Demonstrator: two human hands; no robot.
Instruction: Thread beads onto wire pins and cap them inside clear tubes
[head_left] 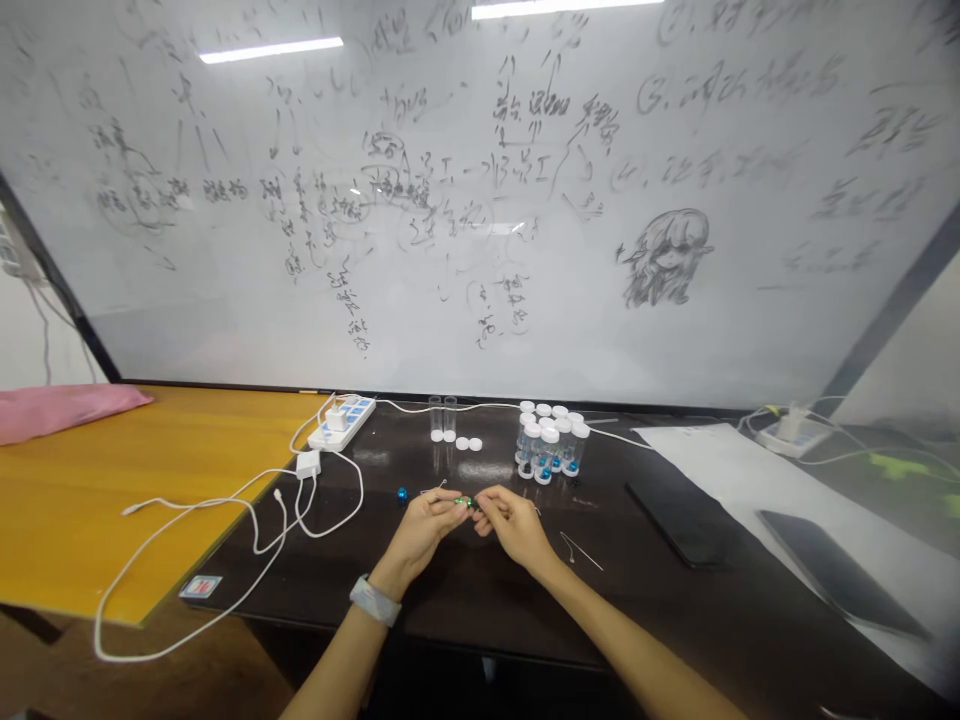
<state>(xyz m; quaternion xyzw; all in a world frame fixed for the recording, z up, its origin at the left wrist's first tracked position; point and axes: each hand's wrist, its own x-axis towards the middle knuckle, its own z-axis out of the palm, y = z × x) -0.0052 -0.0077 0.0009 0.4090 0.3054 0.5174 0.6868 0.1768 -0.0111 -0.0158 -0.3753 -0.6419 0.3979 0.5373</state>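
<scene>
Both my hands meet over the dark table, fingertips closed around a small shiny green ball-like piece. My left hand pinches its left side, and my right hand grips at its right; the fingers partly hide it. A shiny blue ball lies left of my left hand, near a thin wire piece. Right of my right hand lies another thin bent wire. Behind the hands stand several clear vials with white caps, some with blue balls inside.
Two clear vials stand beside two loose white caps. A power strip and looping white cables occupy the left. On the right are a black phone, a second phone and white paper. A whiteboard rises behind.
</scene>
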